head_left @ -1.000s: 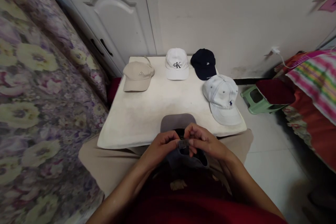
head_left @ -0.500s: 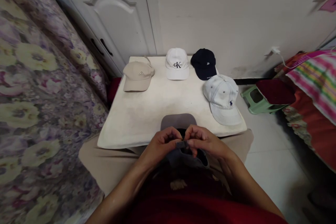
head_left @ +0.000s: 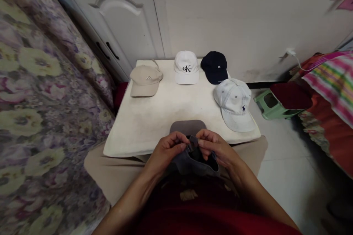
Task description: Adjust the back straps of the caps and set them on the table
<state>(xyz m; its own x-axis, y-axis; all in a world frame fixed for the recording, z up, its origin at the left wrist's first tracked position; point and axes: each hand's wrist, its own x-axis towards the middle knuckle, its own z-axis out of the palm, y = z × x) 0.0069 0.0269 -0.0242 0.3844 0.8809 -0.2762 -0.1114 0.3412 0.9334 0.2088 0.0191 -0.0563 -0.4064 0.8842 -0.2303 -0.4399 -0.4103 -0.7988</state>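
A dark grey cap [head_left: 187, 161] rests in the lap against the table's near edge, its brown-grey brim lying on the tabletop and its back strap [head_left: 193, 141] turned up. My left hand [head_left: 169, 149] pinches the left part of the strap between thumb and fingers. From the right, my right hand [head_left: 213, 145] pinches the strap's other end, close to the left fingertips. The fingers partly cover the strap, so its fastening is hard to make out.
On the cream table [head_left: 154, 125] sit a beige cap [head_left: 145, 80], a white cap [head_left: 186, 68], a navy cap [head_left: 214, 67] and a pale denim cap [head_left: 235, 103]. A green stool [head_left: 268, 102] stands right; a floral curtain [head_left: 41, 117] hangs left.
The strap has tilted up and its end shows more between my fingertips. Both hands have shifted slightly upward. The caps on the table have not moved.
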